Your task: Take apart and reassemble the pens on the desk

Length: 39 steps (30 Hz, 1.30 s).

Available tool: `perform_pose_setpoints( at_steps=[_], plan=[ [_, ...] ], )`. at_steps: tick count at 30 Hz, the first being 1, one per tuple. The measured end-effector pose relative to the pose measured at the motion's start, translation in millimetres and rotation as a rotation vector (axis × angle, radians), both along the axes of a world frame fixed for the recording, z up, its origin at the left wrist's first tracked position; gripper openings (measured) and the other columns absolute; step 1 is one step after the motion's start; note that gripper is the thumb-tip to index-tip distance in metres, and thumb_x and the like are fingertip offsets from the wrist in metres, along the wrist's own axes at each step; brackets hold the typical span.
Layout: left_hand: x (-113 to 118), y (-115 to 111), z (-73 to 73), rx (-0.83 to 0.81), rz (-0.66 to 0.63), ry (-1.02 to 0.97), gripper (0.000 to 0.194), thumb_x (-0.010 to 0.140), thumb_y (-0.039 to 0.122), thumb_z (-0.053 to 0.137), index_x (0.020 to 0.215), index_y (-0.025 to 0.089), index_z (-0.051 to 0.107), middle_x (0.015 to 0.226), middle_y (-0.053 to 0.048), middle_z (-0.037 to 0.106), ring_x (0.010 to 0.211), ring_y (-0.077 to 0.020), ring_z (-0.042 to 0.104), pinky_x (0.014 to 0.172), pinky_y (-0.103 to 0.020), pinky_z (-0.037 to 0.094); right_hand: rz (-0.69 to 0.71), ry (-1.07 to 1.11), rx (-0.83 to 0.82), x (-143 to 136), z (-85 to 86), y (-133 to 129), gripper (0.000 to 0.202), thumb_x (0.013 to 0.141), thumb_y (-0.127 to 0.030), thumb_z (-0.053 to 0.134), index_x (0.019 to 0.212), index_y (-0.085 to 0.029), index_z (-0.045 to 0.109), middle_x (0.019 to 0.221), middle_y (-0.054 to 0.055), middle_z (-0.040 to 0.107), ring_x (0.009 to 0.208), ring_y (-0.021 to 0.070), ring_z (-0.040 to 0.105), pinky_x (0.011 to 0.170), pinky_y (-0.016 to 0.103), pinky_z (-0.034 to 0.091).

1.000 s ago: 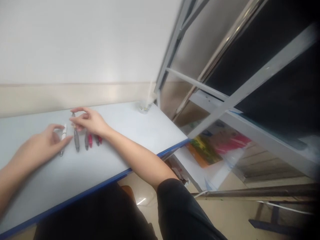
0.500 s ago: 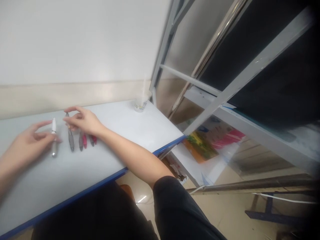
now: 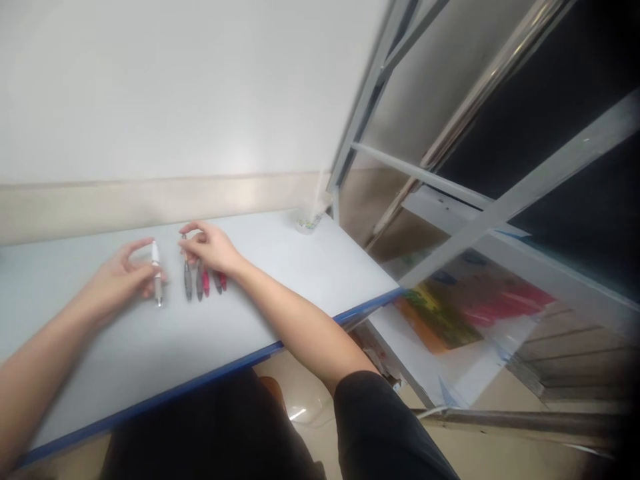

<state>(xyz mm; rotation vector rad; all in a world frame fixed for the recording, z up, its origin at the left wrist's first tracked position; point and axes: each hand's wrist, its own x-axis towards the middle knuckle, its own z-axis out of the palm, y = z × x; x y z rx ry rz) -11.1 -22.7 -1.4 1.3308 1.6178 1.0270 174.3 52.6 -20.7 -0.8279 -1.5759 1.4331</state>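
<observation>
My left hand is closed on a white-and-grey pen, its index finger at the white top end. The pen stands nearly in line with the view, its metal tip toward me. To its right, my right hand pinches the upper part of a grey pen between thumb and fingers. Beneath and beside that hand lie more pens side by side: a grey one, a red one, another grey one and a second red one. Their upper ends are hidden by my right hand.
A patterned clear cup with a pale stick in it stands at the table's far right corner. The pale tabletop has a blue front edge. A metal frame rises at the right, with colourful packets on a lower shelf.
The view has swung left, so hands, pens and cup appear farther right. Both hands keep their grips on the same pens, with little movement relative to the row.
</observation>
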Motion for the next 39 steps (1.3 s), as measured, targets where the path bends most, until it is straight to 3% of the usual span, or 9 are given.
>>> perform_pose_setpoints(
  at_steps=[3, 9, 14, 26, 34, 39],
  plan=[
    [1.1, -0.6, 0.6, -0.044, -0.016, -0.085, 0.112, 0.059, 0.036, 0.079, 0.162, 0.012, 0.04, 0.069, 0.002, 0.074, 0.05, -0.0123, 0.05, 0.056, -0.026, 0.045, -0.008, -0.014, -0.001, -0.4, 0.1, 1.7, 0.012, 0.099, -0.016, 0.072, 0.1, -0.02, 0.061, 0.068, -0.006, 0.065, 0.057, 0.0099, 0.062, 0.061, 0.02, 0.054],
    [-1.4, 2.6, -2.4, -0.025, -0.031, -0.157, 0.098, 0.061, 0.028, 0.077, 0.152, 0.013, 0.044, 0.073, 0.004, 0.071, 0.047, -0.01, 0.049, 0.052, -0.024, 0.043, -0.005, -0.024, -0.008, -0.4, -1.2, 5.8, 0.011, 0.099, -0.015, 0.069, 0.1, -0.02, 0.06, 0.069, -0.005, 0.065, 0.059, 0.0109, 0.063, 0.065, 0.022, 0.055],
    [-4.4, 5.4, -6.8, 0.001, -0.034, -0.189, 0.092, 0.062, 0.026, 0.076, 0.148, 0.018, 0.047, 0.078, 0.004, 0.07, 0.047, -0.0105, 0.052, 0.05, -0.025, 0.043, 0.006, -0.026, 0.004, -3.9, -3.4, 8.2, 0.015, 0.098, -0.016, 0.069, 0.108, -0.021, 0.059, 0.072, -0.005, 0.066, 0.061, 0.0119, 0.064, 0.067, 0.025, 0.057],
    [-6.4, 9.0, -10.0, 0.015, -0.071, -0.216, 0.092, 0.065, 0.024, 0.074, 0.151, 0.018, 0.045, 0.07, 0.008, 0.065, 0.044, -0.0116, 0.05, 0.046, -0.025, 0.042, 0.001, -0.073, 0.074, -1.3, -2.5, 12.3, 0.011, 0.097, -0.02, 0.069, 0.102, -0.021, 0.06, 0.069, -0.005, 0.065, 0.06, 0.0127, 0.064, 0.063, 0.024, 0.053],
    [-11.5, 10.4, -14.4, 0.02, -0.067, -0.207, 0.078, 0.07, 0.03, 0.074, 0.145, 0.018, 0.056, 0.073, 0.002, 0.07, 0.049, -0.0122, 0.051, 0.045, -0.024, 0.04, 0.03, -0.059, 0.087, 1.3, -0.8, 10.5, 0.009, 0.097, -0.02, 0.066, 0.103, -0.021, 0.06, 0.068, -0.006, 0.063, 0.06, 0.012, 0.062, 0.063, 0.024, 0.055],
    [-10.3, 9.2, -14.7, 0.006, -0.042, -0.254, 0.076, 0.073, 0.028, 0.075, 0.145, 0.014, 0.055, 0.087, -0.005, 0.078, 0.059, -0.0151, 0.062, 0.053, -0.026, 0.05, 0.032, -0.061, 0.089, 2.2, -3.5, 12.6, 0.01, 0.096, -0.021, 0.068, 0.103, -0.02, 0.06, 0.071, -0.005, 0.065, 0.06, 0.0113, 0.063, 0.064, 0.024, 0.054]
  ],
)
